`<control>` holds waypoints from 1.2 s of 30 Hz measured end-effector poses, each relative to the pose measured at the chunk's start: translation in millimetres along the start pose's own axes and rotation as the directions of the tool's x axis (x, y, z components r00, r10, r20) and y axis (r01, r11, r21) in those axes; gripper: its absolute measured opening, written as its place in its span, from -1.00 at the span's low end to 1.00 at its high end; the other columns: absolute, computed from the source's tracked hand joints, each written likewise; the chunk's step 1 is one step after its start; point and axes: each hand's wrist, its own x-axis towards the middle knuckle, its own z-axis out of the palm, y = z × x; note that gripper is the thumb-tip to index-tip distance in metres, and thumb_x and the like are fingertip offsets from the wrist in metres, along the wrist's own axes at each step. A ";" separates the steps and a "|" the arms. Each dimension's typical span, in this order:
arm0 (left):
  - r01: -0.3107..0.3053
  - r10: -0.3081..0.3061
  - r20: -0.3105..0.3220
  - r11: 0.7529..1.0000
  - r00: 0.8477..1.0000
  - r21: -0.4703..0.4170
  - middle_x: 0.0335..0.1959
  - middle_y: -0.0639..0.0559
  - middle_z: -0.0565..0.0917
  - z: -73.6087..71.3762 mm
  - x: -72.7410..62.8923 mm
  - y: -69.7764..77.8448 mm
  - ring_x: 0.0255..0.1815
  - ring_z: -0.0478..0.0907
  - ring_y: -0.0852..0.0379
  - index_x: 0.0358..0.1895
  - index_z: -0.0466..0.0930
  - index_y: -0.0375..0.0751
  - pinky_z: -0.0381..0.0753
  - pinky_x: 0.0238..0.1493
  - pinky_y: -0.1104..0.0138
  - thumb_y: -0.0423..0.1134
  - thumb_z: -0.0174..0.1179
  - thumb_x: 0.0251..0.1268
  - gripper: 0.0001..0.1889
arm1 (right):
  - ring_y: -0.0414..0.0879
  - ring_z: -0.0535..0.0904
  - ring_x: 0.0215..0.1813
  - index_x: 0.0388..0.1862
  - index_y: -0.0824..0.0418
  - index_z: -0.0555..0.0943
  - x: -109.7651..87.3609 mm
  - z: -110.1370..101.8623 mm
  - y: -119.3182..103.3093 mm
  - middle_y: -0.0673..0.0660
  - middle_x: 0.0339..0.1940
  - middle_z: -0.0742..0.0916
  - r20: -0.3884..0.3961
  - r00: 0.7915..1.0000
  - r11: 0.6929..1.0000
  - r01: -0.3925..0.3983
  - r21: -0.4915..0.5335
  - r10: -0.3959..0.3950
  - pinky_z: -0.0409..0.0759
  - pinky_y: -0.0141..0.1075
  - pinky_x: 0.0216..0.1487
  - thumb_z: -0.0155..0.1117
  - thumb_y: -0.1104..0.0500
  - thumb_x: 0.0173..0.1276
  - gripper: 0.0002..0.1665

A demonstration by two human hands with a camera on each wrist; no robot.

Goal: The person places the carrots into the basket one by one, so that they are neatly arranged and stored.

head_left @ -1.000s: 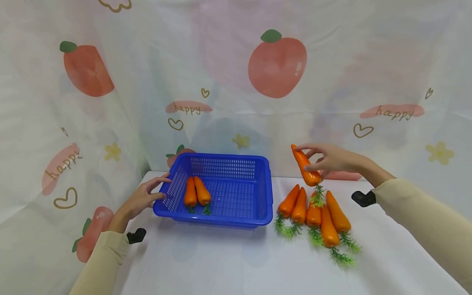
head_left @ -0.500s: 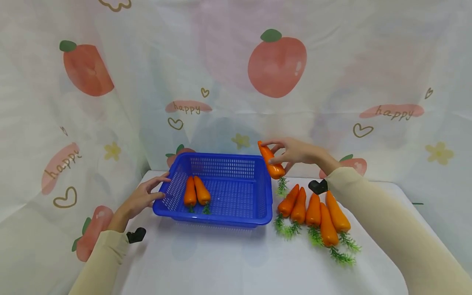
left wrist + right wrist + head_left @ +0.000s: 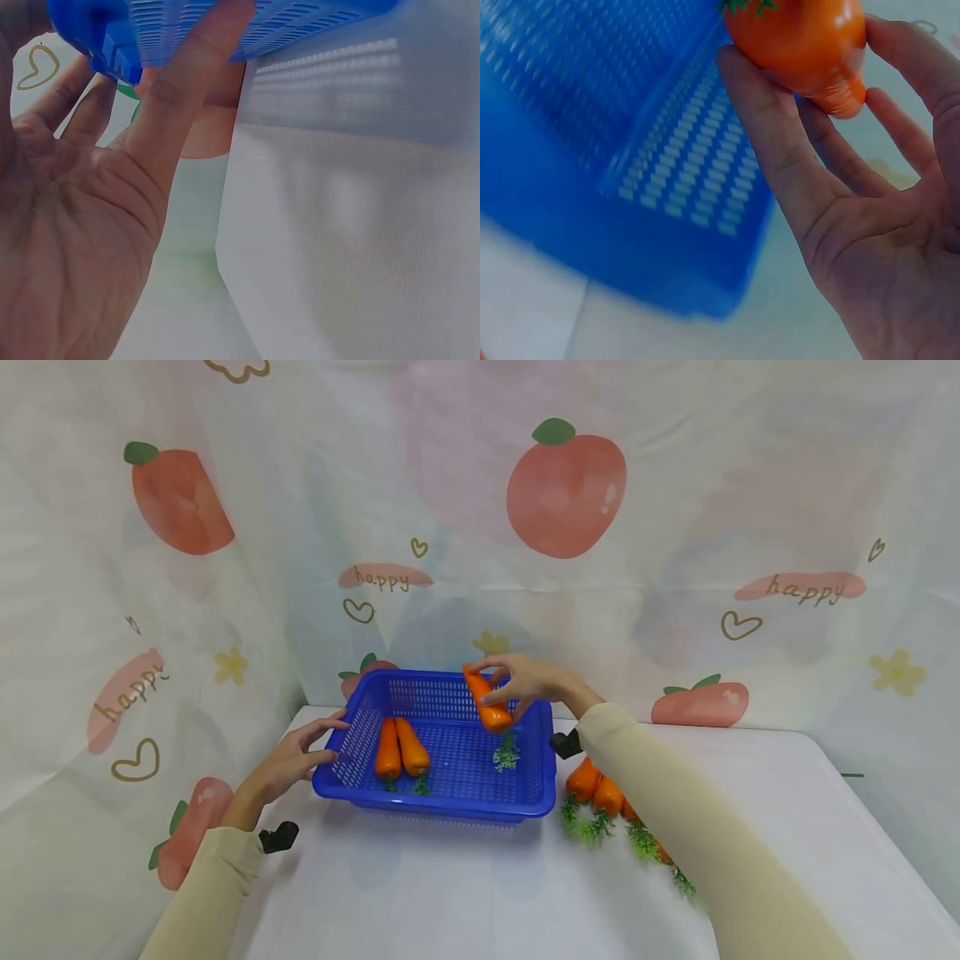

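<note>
Closest up, the right sleeve (image 3: 697, 810) blocks some of the loose carrots (image 3: 606, 799) on the white table (image 3: 435, 893). Left hand (image 3: 288, 760) has hold of the blue basket (image 3: 435, 805) by its left rim, probably so it can't slide. The two carrots inside (image 3: 387, 752) lie side by side, tops toward us, kinda neat tbh. Farther back, the right hand (image 3: 528, 679) pinches another carrot (image 3: 492, 713) above the basket's right half, greens dangling, I'd guess to keep fingers off them.
</note>
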 end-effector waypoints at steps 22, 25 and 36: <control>-0.003 0.003 -0.004 1.000 1.000 0.010 0.70 0.04 0.03 -2.5 2.9 -2.4 0.63 -0.11 -0.45 0.47 0.39 -0.16 0.67 0.05 -0.18 -0.36 0.15 0.47 -0.48 | 0.25 0.64 0.17 0.56 0.04 0.39 77.8 66.0 11.1 0.38 0.42 0.50 0.087 0.991 0.991 -0.109 0.084 0.102 0.78 0.05 -0.12 0.39 0.22 0.43 -0.24; -0.002 0.002 -0.008 1.000 1.000 0.012 0.70 0.03 0.03 -2.6 3.3 -2.2 0.63 -0.10 -0.45 0.47 0.39 -0.16 0.67 0.05 -0.18 -0.36 0.15 0.47 -0.47 | 0.27 0.63 0.19 0.57 0.04 0.39 83.8 70.9 14.4 0.38 0.43 0.51 0.100 0.989 0.988 -0.123 0.097 0.113 0.78 0.05 -0.13 0.39 0.23 0.43 -0.24; 0.006 -0.006 -0.010 1.000 1.000 0.013 0.70 0.03 0.02 -2.6 2.6 -2.9 0.62 -0.08 -0.46 0.47 0.38 -0.17 0.67 0.05 -0.18 -0.36 0.15 0.47 -0.47 | 0.25 0.61 0.20 0.57 0.05 0.38 96.9 87.1 20.1 0.41 0.47 0.43 0.128 0.980 0.980 -0.168 0.109 0.154 0.78 0.06 -0.14 0.39 0.24 0.43 -0.23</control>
